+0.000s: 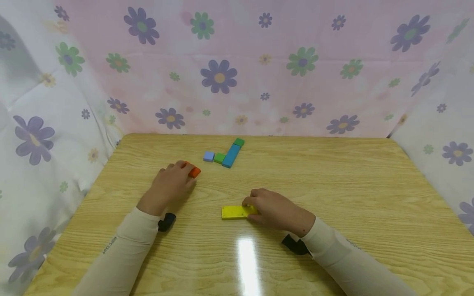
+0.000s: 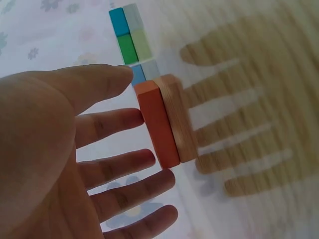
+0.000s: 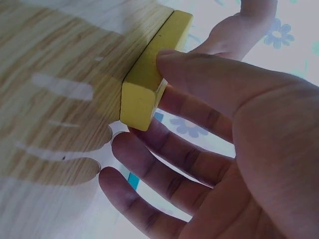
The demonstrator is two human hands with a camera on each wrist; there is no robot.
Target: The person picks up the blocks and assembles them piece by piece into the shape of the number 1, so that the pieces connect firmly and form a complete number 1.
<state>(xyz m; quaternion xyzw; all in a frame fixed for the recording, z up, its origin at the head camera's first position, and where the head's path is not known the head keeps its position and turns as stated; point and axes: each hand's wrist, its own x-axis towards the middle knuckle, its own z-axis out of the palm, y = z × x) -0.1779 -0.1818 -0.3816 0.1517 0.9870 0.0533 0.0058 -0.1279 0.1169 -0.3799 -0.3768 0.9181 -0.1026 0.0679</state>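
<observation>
Bar [image 1: 233,213] is long, yellow; block [image 2: 157,125] orange-red.

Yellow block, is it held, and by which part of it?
Yes: the right hand pinches the yellow block toward its right end, across the long sides.

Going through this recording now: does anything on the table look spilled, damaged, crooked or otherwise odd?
Nothing looks spilled or broken. Only one small oddity: the yellow block under the right hand shows tiny dark specks on its otherwise plain surface; whether dirt or wear, I can't tell.
</observation>
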